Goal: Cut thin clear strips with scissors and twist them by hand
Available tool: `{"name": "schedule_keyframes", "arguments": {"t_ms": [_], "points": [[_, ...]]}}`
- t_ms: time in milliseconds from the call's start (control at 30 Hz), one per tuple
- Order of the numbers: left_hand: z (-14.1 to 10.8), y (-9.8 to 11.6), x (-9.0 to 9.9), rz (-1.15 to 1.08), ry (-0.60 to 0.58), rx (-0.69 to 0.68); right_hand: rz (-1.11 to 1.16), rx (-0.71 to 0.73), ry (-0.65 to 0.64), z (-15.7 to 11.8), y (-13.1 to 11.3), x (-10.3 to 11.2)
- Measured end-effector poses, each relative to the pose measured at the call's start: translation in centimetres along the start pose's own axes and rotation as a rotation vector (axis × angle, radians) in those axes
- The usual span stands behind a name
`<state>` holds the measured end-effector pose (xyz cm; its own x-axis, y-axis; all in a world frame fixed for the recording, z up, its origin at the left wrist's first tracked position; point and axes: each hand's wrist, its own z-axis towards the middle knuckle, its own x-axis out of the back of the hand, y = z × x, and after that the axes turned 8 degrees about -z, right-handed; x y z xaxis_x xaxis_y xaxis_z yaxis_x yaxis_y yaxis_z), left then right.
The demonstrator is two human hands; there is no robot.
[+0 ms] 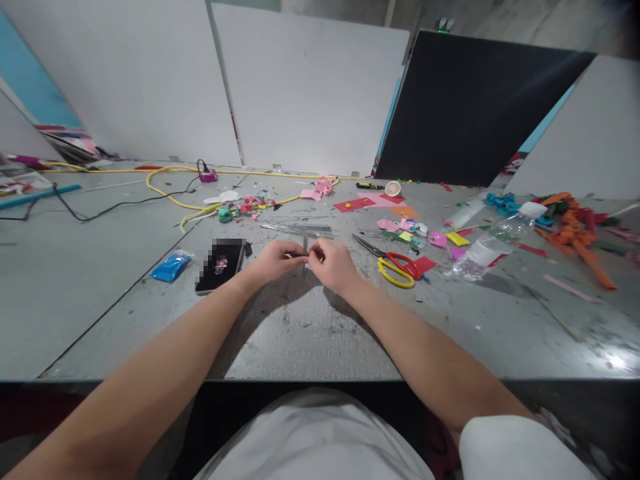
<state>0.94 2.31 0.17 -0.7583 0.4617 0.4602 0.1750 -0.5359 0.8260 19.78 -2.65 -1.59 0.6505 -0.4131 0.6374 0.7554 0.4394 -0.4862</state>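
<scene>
Over the middle of the table, my left hand (281, 260) and my right hand (331, 262) meet with their fingertips pinched together. Between them stands a short length of thin grey wires (305, 244), closed in both sets of fingers; its exact form is too small to make out. Just beyond my fingers lies a loose bundle of thin silvery wires (305, 230). To the right of my right hand rest scissors (395, 263) with one red and one yellow handle, blades pointing away to the left. A phone (223, 265) lies left of my left hand.
A blue packet (171, 266) lies at the left. On the right stands a tilted-looking clear bottle (493, 243), near orange crepe strips (575, 227). Coloured scraps (255, 205), a box cutter (370, 186) and a yellow cable (165, 190) spread across the back, before white boards (310, 93).
</scene>
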Motion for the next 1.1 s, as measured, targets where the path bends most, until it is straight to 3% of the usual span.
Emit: {"name": "schedule_keyframes", "arguments": {"t_ms": [167, 400, 600, 900, 1100], "points": [[-0.11, -0.02, 0.0, 0.047, -0.038, 0.007, -0.059, 0.05, 0.022, -0.15, -0.16, -0.03], [0.0, 0.19, 0.16, 0.121, -0.032, 0.0, -0.094, 0.004, -0.007, -0.29, -0.37, -0.18], [-0.04, 0.27, 0.17, 0.153, -0.042, -0.015, -0.095, 0.034, -0.072, -0.3, -0.28, -0.39], [-0.29, 0.14, 0.17, 0.241, -0.004, -0.041, -0.039, -0.046, -0.129, -0.2, -0.16, -0.88], [-0.13, -0.64, 0.2, 0.268, 0.012, -0.045, -0.004, -0.021, -0.193, 0.1, 0.04, -0.26]]}}
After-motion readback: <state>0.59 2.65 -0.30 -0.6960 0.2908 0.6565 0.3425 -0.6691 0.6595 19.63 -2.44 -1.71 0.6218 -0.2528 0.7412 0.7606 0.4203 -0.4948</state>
